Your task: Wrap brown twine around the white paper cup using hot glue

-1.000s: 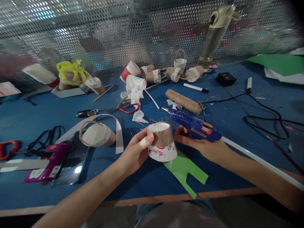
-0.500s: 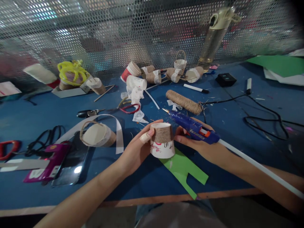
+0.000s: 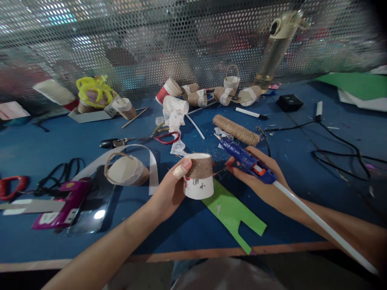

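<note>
My left hand (image 3: pixel 169 189) grips an upturned paper cup (image 3: pixel 198 177) whose upper half is wound with brown twine; a bandaged thumb presses on the twine. My right hand (image 3: pixel 260 177) holds a blue glue gun (image 3: pixel 246 161) with a long white glue stick (image 3: pixel 320 223) trailing back over my forearm. Its nozzle points up and left, away from the cup. A thin strand of twine runs from the cup toward my right fingers. Under the cup lies a green paper cut-out (image 3: pixel 234 213) on the blue table (image 3: pixel 45 141).
A twine spool (image 3: pixel 236 129) lies just beyond the gun. Scissors (image 3: pixel 136 140), a twine-wrapped cup with a handle (image 3: pixel 127 170), a phone (image 3: pixel 90 205) and a pink packet (image 3: pixel 57 205) are to the left. Several finished cups (image 3: pixel 217 94), a bottle (image 3: pixel 276 48) and black cables (image 3: pixel 338 149) sit toward the mesh wall.
My left hand has turned the cup and brought it slightly left and down. My right hand has swung the glue gun so its nozzle points further away from the cup.
</note>
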Demonstrator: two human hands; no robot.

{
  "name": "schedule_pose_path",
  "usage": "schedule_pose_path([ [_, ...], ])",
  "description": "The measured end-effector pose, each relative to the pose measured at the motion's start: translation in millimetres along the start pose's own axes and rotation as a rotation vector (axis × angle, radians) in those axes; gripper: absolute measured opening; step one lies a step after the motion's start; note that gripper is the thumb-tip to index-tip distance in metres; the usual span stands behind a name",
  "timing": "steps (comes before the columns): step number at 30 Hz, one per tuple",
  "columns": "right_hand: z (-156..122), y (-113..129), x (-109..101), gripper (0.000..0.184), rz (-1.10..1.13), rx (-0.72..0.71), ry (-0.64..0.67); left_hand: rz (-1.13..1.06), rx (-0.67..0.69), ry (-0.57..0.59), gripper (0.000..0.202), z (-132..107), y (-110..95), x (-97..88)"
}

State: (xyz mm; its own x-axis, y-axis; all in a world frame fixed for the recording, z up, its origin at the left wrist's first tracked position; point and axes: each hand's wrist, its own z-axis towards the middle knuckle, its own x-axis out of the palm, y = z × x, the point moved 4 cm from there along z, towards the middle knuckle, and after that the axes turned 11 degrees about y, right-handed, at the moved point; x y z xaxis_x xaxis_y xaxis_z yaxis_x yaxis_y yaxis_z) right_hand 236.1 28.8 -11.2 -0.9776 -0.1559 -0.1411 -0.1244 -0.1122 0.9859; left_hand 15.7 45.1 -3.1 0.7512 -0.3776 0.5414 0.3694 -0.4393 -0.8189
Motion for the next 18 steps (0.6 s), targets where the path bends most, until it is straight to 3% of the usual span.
schedule_pose_path([
  [5, 14, 6, -13, 0.011, -0.184, -0.034, -0.119, -0.074, 0.019, 0.075, 0.046, -1, -2, 2.5],
  [9, 16, 18, -15, 0.013, -0.141, -0.039, -0.187, -0.096, 0.02, 0.092, 0.044, -1, -4, 4.8],
  [18, -1, 40, -29, 0.03, -0.221, -0.378, -0.241, -0.085, 0.048, -0.066, 0.041, -1, -5, -0.8],
])
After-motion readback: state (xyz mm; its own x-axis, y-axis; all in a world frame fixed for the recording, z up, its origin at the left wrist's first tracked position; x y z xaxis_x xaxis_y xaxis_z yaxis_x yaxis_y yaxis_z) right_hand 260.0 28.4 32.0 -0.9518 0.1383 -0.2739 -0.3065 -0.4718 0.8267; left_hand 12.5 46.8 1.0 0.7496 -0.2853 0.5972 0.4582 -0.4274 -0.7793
